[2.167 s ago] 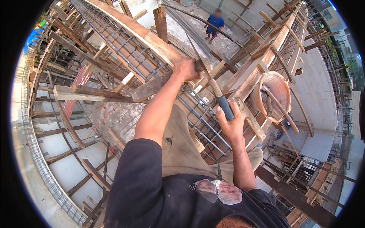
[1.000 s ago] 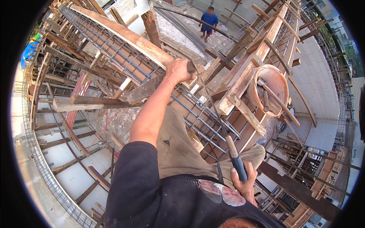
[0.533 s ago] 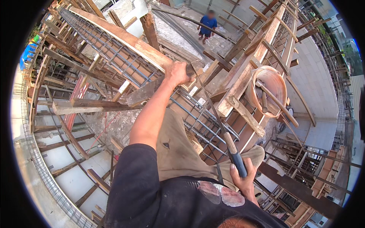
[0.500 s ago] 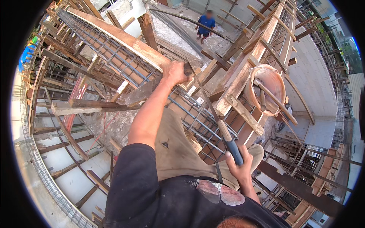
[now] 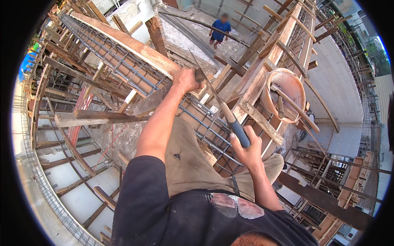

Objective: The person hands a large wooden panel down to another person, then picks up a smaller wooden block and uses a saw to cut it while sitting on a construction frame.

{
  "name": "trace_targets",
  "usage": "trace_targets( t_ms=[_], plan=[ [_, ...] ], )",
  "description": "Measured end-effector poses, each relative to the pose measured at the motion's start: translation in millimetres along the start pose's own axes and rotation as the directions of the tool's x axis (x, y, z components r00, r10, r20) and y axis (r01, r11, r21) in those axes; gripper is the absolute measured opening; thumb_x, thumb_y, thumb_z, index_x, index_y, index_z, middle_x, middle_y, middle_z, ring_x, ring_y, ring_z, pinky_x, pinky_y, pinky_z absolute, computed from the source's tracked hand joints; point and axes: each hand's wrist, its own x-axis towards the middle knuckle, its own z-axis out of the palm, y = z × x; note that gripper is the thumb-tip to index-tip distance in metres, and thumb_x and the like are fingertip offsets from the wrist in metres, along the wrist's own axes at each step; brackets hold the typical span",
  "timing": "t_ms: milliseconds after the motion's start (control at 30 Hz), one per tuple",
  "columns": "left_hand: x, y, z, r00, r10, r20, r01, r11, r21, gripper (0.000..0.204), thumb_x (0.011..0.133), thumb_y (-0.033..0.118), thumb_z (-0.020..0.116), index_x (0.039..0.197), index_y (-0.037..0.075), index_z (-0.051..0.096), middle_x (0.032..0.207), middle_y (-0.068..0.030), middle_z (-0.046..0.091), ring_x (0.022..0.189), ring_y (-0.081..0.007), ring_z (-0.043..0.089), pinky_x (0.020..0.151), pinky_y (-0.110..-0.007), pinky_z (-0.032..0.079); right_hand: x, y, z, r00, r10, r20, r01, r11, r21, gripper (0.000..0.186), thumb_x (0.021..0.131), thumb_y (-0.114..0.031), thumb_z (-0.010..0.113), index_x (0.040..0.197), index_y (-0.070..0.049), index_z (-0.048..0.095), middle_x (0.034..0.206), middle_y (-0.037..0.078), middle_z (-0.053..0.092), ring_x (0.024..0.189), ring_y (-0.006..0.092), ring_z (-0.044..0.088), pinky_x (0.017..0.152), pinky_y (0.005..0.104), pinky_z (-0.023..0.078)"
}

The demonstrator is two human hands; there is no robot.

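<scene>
My right hand (image 5: pixel 248 145) is closed around the dark grip of a handsaw (image 5: pixel 234 121). Its long narrow blade slants up and to the left, passing beside the end of a wooden board (image 5: pixel 154 99). Around this board, near its end, my left hand (image 5: pixel 185 79) is closed, just left of the blade. The board lies across a rebar cage (image 5: pixel 117 55) inside timber formwork. Whether the saw's teeth sit in the wood is too small to make out.
A worn orange bucket (image 5: pixel 297 82) holding a hammer (image 5: pixel 281 102) stands right of the saw. Timber beams and rebar surround me, with open drops between them. Far below at the top, a person in a blue shirt (image 5: pixel 221 28) stands on the ground.
My right hand has moved up and to the left, pushing the saw forward so more blade reaches past the board's end. My left hand keeps its hold, shifting slightly in the view.
</scene>
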Motion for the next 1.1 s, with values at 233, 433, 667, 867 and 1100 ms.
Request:
trace_targets(
  t_ms=[233,433,667,867,1100],
  plan=[
    [-2,1,3,0.999,-0.032,0.021,0.032,0.999,0.032,0.07,0.071,0.056,0.085,0.123,0.012,0.07,0.128,-0.0124,0.069,0.129,-0.0317,0.06,0.111,-0.077,0.028,-46,2,-19,1.0,0.024,0.011,-0.024,1.0,-0.019,0.025,0.088,-0.018,0.077,0.098,-0.002,0.061,0.07,0.015,0.068,0.065,0.0233,0.073,0.062,0.0367,0.055],
    [-4,-1,-1,1.0,-0.013,0.02,0.012,1.0,0.015,0.07,0.071,0.054,0.086,0.124,0.011,0.069,0.127,-0.0133,0.069,0.127,-0.0302,0.06,0.108,-0.075,0.032,-15,3,-7,0.999,0.039,-0.016,-0.039,0.999,-0.007,0.026,0.089,-0.02,0.077,0.092,-0.001,0.061,0.069,0.016,0.066,0.061,0.0233,0.068,0.059,0.0359,0.052],
    [-1,3,0,0.996,-0.044,0.082,0.042,0.999,0.033,0.069,0.071,0.055,0.086,0.119,0.01,0.07,0.127,-0.012,0.069,0.126,-0.0318,0.061,0.11,-0.076,0.032,-35,6,-13,0.999,0.041,-0.006,-0.042,0.999,-0.021,0.027,0.087,-0.02,0.077,0.095,0.0,0.062,0.07,0.017,0.067,0.064,0.0238,0.072,0.062,0.036,0.055],
    [-7,2,-5,1.0,-0.022,0.007,0.022,0.999,0.027,0.068,0.071,0.054,0.086,0.123,0.014,0.071,0.126,-0.0123,0.07,0.125,-0.0341,0.062,0.108,-0.077,0.033,-48,2,-22,1.0,-0.022,-0.005,0.021,0.997,-0.079,0.024,0.087,-0.016,0.078,0.098,-0.001,0.063,0.072,0.014,0.069,0.061,0.0219,0.07,0.06,0.0342,0.054],
    [-1,0,0,0.999,-0.033,0.027,0.033,0.999,0.015,0.068,0.07,0.054,0.087,0.122,0.014,0.071,0.126,-0.0146,0.07,0.126,-0.0342,0.062,0.107,-0.075,0.036,-41,-3,-22,1.0,0.0,-0.01,-0.001,0.997,-0.074,0.026,0.088,-0.02,0.078,0.098,-0.001,0.063,0.069,0.014,0.067,0.062,0.021,0.07,0.06,0.035,0.054]
  ],
)
